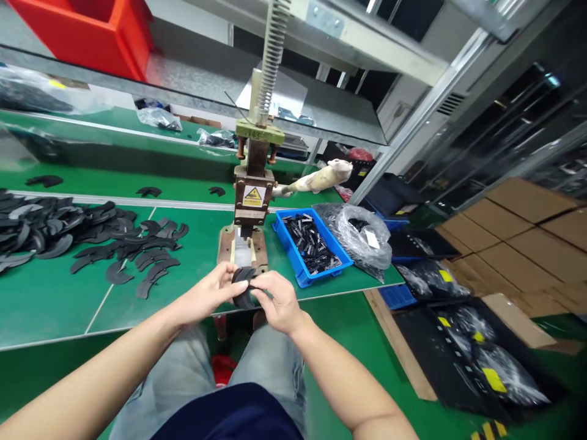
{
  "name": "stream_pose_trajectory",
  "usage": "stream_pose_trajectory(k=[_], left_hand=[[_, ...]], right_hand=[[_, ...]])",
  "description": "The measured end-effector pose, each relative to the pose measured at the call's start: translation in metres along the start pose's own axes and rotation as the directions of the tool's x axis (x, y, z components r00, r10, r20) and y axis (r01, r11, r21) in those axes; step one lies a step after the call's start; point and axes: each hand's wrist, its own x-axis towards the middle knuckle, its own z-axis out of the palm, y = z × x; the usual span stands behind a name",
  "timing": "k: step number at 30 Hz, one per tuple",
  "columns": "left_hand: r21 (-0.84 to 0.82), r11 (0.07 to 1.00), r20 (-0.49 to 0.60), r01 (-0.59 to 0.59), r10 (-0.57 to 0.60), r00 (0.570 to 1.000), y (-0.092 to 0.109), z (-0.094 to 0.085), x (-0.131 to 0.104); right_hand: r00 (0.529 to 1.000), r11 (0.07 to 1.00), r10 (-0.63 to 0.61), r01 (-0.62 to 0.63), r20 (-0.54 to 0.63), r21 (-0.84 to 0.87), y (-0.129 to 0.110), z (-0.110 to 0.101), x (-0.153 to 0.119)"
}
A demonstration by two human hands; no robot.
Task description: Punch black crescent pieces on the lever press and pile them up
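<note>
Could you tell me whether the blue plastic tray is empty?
No, the blue plastic tray beside the press holds a pile of small black parts.

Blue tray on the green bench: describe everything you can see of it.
The blue tray looks like plastic: shallow, rectangular, open-topped, with a raised rim. It sits upright, angled on the green bench, right of the press. Small dark pieces fill much of it, hiding most of its floor. Neither hand touches it.

We're in a factory workshop here, a press (254,195) standing on the green bench (192,269) (warning sticker and all), cardboard boxes (527,235) stacked at the right.
</note>
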Motion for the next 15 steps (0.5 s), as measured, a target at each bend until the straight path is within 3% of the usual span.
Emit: stream_pose_trajectory(k=[3, 6, 8, 11, 13, 15], left_hand=[[0.001, 1.0, 0.107, 0.015, -0.015, 0.994, -0.006, 0.0, -0.002], [0.108, 0.992, 0.06, -0.068, 0.062, 0.996, -0.023, -0.009, -0.002], [0.234, 0.969, 0.025, -0.081, 0.077, 0.997, -0.041, -0.02, -0.003], [0.481, 0.873, -0.043, -0.077, 0.112, 0.993, -0.073, -0.035, -0.012], [0.623, 0.771, -0.055, -0.132, 0.211, 0.976, -0.092, -0.04, -0.02], [0.729, 0.637, 0.018, -0.252, 0.351, 0.936, -0.107, -0.04, -0.026]], right_hand=[[0.97, 0.962, 0.22, -0.233, 0.1, 0.145, -0.005, -0.009, 0.005], [0.866, 0.848, 0.442, -0.488, 0.233, 0.207, -0.006, -0.016, 0.013], [0.806, 0.805, 0.513, -0.571, 0.295, 0.161, -0.001, -0.023, 0.021], [0.761, 0.817, 0.567, -0.569, 0.316, -0.096, 0.016, -0.042, 0.042], [0.765, 0.799, 0.586, -0.491, 0.267, -0.347, 0.034, -0.063, 0.066], [0.791, 0.735, 0.586, -0.427, 0.177, -0.526, 0.056, -0.089, 0.098]])
